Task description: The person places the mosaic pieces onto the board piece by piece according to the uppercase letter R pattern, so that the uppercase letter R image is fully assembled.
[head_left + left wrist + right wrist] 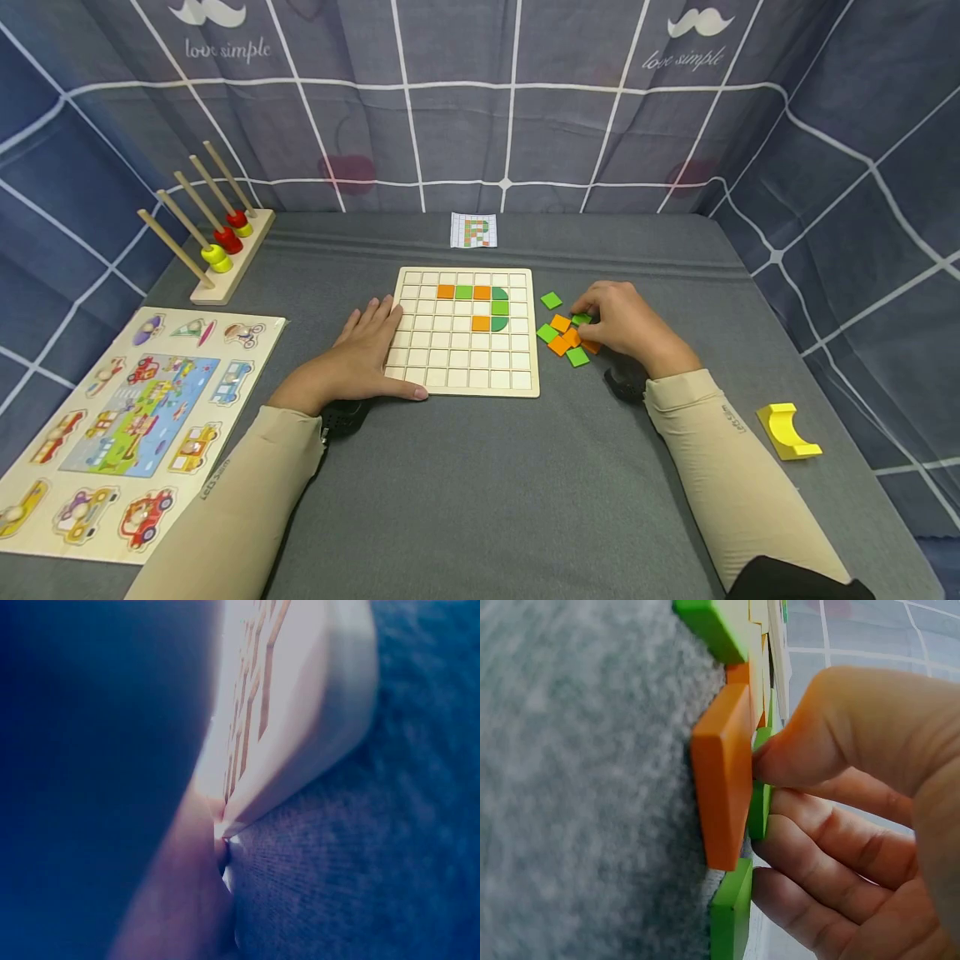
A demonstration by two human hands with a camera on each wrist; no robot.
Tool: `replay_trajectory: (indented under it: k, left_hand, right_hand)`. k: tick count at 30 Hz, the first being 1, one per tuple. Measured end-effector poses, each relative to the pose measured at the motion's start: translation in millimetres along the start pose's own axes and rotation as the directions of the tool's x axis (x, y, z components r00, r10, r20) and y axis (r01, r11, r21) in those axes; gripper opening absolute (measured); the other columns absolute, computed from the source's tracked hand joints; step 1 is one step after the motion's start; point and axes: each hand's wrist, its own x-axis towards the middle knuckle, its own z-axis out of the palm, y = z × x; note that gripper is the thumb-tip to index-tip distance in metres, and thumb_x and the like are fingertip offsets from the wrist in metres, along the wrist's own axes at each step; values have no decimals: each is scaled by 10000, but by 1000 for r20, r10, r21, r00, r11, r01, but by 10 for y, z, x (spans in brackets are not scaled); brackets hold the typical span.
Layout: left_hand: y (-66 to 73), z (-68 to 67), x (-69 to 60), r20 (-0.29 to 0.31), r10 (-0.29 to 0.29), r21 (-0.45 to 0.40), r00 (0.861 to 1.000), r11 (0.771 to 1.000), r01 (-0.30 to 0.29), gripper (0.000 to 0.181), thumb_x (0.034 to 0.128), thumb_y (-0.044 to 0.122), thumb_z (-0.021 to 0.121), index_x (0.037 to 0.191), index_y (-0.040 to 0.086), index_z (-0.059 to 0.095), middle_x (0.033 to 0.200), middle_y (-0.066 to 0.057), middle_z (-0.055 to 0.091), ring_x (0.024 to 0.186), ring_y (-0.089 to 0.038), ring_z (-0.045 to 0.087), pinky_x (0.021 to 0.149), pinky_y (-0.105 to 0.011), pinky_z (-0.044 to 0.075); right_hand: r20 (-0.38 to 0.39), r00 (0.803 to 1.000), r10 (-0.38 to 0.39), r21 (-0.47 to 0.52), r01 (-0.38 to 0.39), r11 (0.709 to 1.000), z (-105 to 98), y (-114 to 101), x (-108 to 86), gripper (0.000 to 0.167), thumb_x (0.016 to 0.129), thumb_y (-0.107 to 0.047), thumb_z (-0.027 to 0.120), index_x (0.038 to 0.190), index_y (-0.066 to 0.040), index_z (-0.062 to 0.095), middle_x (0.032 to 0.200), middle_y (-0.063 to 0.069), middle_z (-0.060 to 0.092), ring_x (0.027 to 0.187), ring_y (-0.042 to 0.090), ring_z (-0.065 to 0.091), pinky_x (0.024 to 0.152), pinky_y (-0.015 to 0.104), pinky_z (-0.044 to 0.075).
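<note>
My left hand [362,354] lies with fingers spread at the left edge of a wooden grid board [435,360], its thumb along the lower left corner. Orange and green squares and two dark green rounded pieces [499,324] form a pattern in the board's upper part. My right hand [626,321] is right of the board, over a loose group of tiles. Its curled thumb and fingers pinch a green square tile [759,810]. An orange tile [724,780] lies beside the thumb. Dark blur covers much of the left wrist view, where the board's edge [300,742] shows.
Behind the board lies a small pattern card [473,231]. To the left are a peg stand [238,265] with red and yellow beads and a picture puzzle board [251,342]. A yellow curved block [787,433] stands near my right forearm. Curtains enclose the table.
</note>
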Motion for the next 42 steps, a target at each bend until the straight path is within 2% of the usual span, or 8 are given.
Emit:
replay_trajectory:
  k: [7, 19, 29, 42]
  left_hand:
    - [-1, 0, 3, 1, -1, 3, 1000, 1000, 1, 1470, 717, 815, 791, 1664, -47, 68, 1723, -250, -21, 1576, -411, -59, 1225, -582, -40]
    - [-7, -27, 17, -3, -4, 6, 1000, 1000, 4, 1470, 719, 809, 794, 1662, -49, 63, 1722, -254, -14, 1575, -420, -57, 1225, -583, -41]
    - [-2, -26, 14, -5, -4, 7, 1000, 1000, 4, 1472, 717, 806, 799, 1661, -54, 67, 1719, -261, -11, 1574, -424, -58, 1224, -586, -42]
    - [30, -5, 3, -7, -3, 13, 1000, 1000, 3, 1466, 719, 795, 807, 1659, -57, 75, 1718, -264, -4, 1574, -424, -50, 1225, -583, -36]
  right_hand:
    - [-42, 999, -18, 5, 18, 1000, 6, -27, 23, 262, 820, 23, 765, 1078, 12, 810, 1032, 128, 717, 920, 294, 646, 797, 471, 543]
    - [-58, 997, -60, 3, 60, 998, 19, -196, 161, 281, 795, -6, 778, 1074, 3, 813, 1032, 116, 738, 913, 278, 661, 818, 465, 543]
    - [-32, 990, -138, 64, 140, 988, 107, -429, 324, 264, 830, 16, 782, 1093, 14, 804, 1055, 109, 746, 947, 263, 666, 852, 431, 544]
    - [-2, 971, -238, 142, 236, 961, 312, -736, 537, 272, 802, 81, 759, 1048, -18, 819, 1002, 65, 742, 872, 221, 637, 801, 367, 524]
